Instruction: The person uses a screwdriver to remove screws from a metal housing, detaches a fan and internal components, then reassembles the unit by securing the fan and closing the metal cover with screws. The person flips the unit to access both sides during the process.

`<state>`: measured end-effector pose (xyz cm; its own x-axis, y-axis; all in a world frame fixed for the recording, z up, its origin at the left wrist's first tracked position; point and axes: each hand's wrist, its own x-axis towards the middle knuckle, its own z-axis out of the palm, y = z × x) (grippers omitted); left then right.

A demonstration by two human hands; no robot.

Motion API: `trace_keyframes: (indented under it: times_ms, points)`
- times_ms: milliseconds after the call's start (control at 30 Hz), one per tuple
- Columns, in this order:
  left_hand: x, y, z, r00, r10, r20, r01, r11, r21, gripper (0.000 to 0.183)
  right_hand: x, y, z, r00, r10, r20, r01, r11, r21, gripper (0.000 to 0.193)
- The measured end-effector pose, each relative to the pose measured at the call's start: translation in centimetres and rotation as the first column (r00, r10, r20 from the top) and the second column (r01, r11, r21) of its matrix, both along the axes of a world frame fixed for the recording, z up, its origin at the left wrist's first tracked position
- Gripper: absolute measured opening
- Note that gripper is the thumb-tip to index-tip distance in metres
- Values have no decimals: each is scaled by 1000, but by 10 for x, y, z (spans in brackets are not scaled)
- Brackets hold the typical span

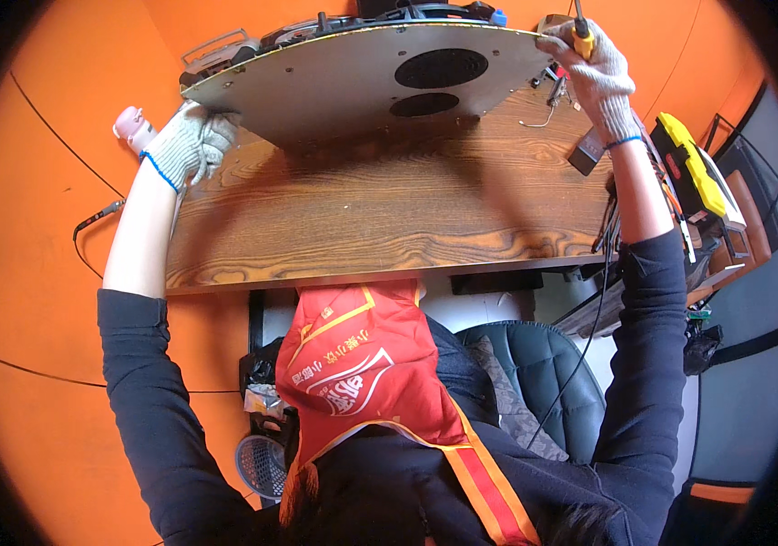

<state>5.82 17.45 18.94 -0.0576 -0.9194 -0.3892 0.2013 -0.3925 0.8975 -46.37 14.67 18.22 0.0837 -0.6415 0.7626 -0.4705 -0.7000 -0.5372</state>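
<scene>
A large pale metal panel (334, 86) with two round black grilles is held up and tilted over the wooden table (353, 218). Dark parts (316, 32) stick up along its far side, mostly hidden. My left hand (196, 144), in a white knitted glove, is closed at the panel's left corner, its fingers curled under the edge. My right hand (600, 77), gloved too, grips the right corner. That hand also holds a screwdriver (583, 41) with a yellow handle, its shaft pointing up. The panel's lower edge is close to the tabletop; whether it touches I cannot tell.
Beside my left hand stands a pinkish bottle (134, 129). A small dark box (586, 153) and loose metal parts (553, 91) lie on the right. A yellow and black toolbox (691, 168) sits at the table's right end. Below is a dark padded chair (544, 373).
</scene>
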Motion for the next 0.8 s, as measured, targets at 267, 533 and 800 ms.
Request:
trace_keyframes:
  times_ms: [267, 533, 800]
  points:
    - [-5, -1, 0, 993, 48, 105, -39, 996, -85, 37, 5, -11, 5, 965, 85, 249, -94, 995, 24, 24]
    - [10, -10, -4, 993, -1, 117, 12, 996, -92, 36, 5, -15, 5, 871, 357, 339, -360, 931, -57, 20]
    - [-5, -6, 1, 967, 136, 213, -123, 990, -76, 44, 12, -18, 16, 996, -71, 51, 70, 997, 23, 15]
